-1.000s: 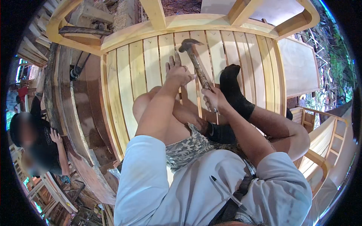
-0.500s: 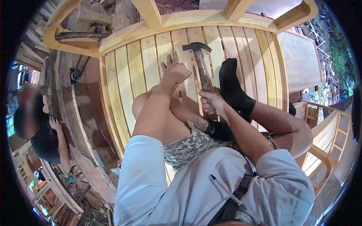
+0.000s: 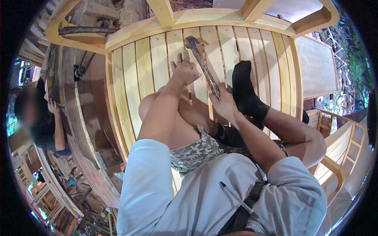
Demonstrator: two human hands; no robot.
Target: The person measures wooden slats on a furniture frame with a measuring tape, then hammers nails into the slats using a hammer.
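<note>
My right hand (image 3: 225,103) is closed round the lower handle of a claw hammer (image 3: 205,71). The hammer slants up and left over the slats, its dark head near their far ends. Just left of the hammer is my left hand (image 3: 185,72), low over the wooden slats (image 3: 159,65). Its fingers are apart and stretched towards the far rail; I cannot make out anything in them. Small nail-like marks show in a row near the slats' far ends.
A curved wooden rail (image 3: 197,19) with posts runs along the far side. My black-socked foot (image 3: 242,78) rests on the slats, right of the hammer. Another person (image 3: 43,122) is at the left beside stacked timber. A pale board (image 3: 315,65) and wooden furniture (image 3: 338,145) stand at the right.
The hammer head has swung left and turned, coming closer to my left fingers. My left hand has shifted only slightly. The person at the left has moved a little.
</note>
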